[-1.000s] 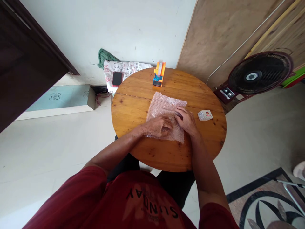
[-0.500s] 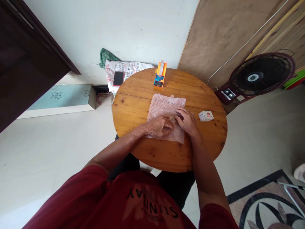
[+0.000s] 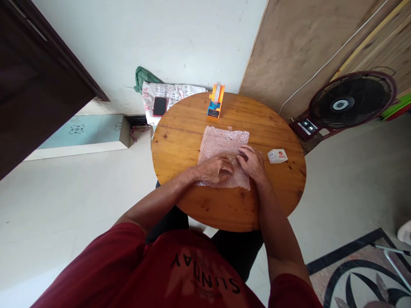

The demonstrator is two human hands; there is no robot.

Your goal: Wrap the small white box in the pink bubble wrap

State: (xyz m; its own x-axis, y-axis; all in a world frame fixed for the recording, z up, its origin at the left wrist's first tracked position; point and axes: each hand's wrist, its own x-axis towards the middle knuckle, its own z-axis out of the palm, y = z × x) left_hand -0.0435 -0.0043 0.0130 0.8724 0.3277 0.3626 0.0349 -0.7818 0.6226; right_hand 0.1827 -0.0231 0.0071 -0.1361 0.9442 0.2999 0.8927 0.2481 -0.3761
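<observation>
A sheet of bubble wrap (image 3: 218, 143) lies on the round wooden table in front of me, its top and lower edges uneven. My left hand (image 3: 216, 169) rests on its lower middle with the fingers curled in, closed on the wrap. At the sheet's right side, my right hand (image 3: 254, 164) has its thumb and bent fingers gripping the plastic. The two hands sit close together, fingertips facing each other. Whatever may lie under the hands is hidden. To the right of my right hand stands a small white box (image 3: 277, 156) with a red-orange logo.
An orange and blue tape dispenser (image 3: 215, 102) stands at the far edge of the wooden table (image 3: 212, 209). Beyond the table's left edge, a phone (image 3: 159, 106) lies on a printed white sack (image 3: 180, 90). A dark fan (image 3: 349, 100) stands to the right.
The bubble wrap has shifted slightly: its upper right corner sits a little further left and its lower right corner a bit higher. Both hands have hardly moved.
</observation>
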